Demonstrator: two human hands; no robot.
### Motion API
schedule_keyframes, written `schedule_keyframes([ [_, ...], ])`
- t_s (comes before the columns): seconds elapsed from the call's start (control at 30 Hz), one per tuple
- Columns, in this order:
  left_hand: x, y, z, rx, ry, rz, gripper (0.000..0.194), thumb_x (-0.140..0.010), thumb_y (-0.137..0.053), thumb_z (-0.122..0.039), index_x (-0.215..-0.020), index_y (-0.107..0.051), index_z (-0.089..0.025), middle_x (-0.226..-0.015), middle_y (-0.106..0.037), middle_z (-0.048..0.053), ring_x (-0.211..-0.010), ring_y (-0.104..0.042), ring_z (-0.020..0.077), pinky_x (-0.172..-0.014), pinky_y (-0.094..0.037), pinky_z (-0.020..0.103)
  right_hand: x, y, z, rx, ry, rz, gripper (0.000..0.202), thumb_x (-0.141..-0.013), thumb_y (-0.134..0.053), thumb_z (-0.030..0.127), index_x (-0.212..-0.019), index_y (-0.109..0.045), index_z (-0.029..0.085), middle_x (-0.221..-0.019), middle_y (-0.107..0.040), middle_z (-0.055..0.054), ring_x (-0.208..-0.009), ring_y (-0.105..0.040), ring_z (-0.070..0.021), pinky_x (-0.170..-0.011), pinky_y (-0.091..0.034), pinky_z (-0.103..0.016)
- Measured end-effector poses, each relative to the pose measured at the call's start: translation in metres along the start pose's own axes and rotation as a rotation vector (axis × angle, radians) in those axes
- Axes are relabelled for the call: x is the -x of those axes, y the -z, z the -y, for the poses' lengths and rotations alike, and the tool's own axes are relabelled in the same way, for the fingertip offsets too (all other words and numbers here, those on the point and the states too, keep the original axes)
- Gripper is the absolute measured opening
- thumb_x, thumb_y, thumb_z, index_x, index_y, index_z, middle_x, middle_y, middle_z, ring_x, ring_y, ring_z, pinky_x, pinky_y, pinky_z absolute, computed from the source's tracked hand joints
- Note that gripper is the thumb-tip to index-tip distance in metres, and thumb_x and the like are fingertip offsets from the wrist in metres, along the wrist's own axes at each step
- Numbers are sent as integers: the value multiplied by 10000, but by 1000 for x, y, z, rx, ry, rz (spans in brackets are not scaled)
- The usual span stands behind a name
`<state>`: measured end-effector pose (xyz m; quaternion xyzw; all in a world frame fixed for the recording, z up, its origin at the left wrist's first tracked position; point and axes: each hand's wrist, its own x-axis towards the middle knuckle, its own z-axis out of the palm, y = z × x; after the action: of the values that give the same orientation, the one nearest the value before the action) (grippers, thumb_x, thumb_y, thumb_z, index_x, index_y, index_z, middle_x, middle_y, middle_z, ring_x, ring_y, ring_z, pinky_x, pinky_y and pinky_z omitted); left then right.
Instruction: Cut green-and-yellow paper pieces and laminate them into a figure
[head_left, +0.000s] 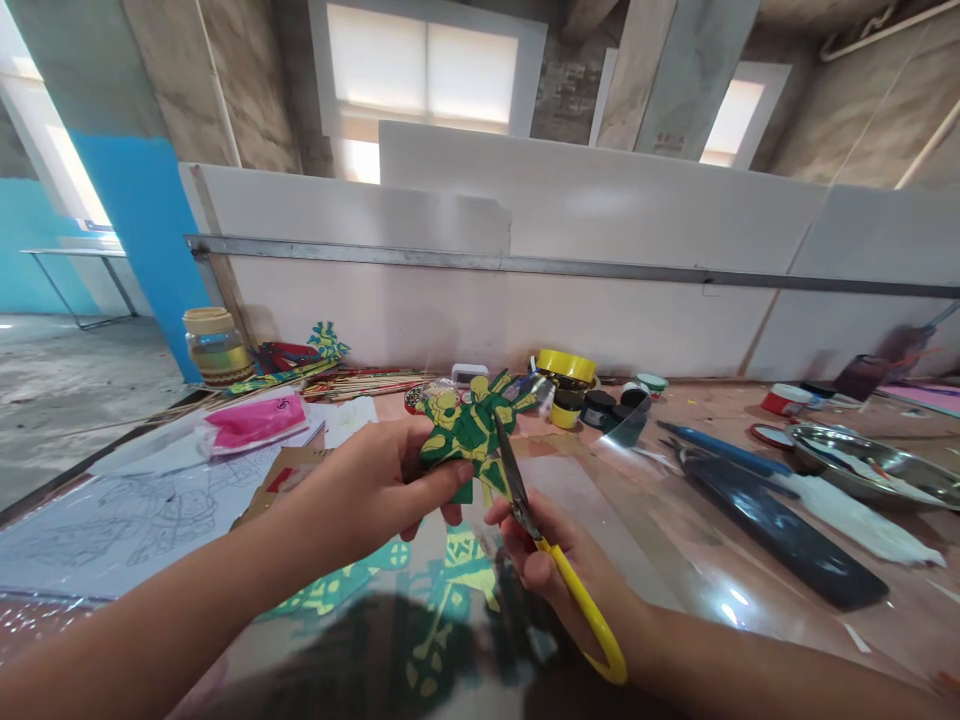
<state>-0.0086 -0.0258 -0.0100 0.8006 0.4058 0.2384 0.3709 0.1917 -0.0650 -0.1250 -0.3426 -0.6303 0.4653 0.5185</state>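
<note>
My left hand (390, 475) pinches a green and yellow painted cut-out (472, 425), thumb on its face and fingers behind. In my right hand (555, 550) is a pair of yellow-handled scissors (574, 590), blades pointing up along the cut-out's right edge. Whether the blades touch or cut it I cannot tell. Part of the handle is hidden by my fingers. Below my hands, more yellow and green painted shapes (457, 570) show on the table, partly in shadow.
A pink packet (255, 425) and line drawings (150, 510) lie left, near a lidded jar (217, 345). Paint pots (566, 408) and a yellow tape roll (566, 367) stand at the back. To the right are a dark long object (780, 525) and a metal bowl (847, 450).
</note>
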Motion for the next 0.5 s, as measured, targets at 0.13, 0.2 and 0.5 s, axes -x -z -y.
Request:
schedule_keyframes([
  [0.13,0,2,-1,-8,1,10,223,-880,-560,-363,-760,-581,-176,-618,-673,-40,-412,-476,41,-391,-376,133,0,0,2,27,9,25,594,-737,-563,768,-1014,-601,243,-763,-446,13,-636,-364,-121,-559,-360,-234],
  [0.2,0,6,-1,-21,10,21,216,-869,-573,-359,-751,-583,-178,-627,-684,-37,-412,-462,41,-385,-362,134,0,0,3,45,-2,41,595,-739,-556,772,-1005,-591,241,-751,-435,18,-626,-355,-121,-555,-349,-239],
  [0.5,-2,27,0,-6,-113,-73,230,-782,-688,-325,-705,-525,-182,-619,-574,-49,-592,-557,91,-522,-434,174,-1,0,10,25,-52,85,608,-708,-609,761,-980,-582,218,-719,-446,29,-598,-346,-108,-529,-315,-233],
])
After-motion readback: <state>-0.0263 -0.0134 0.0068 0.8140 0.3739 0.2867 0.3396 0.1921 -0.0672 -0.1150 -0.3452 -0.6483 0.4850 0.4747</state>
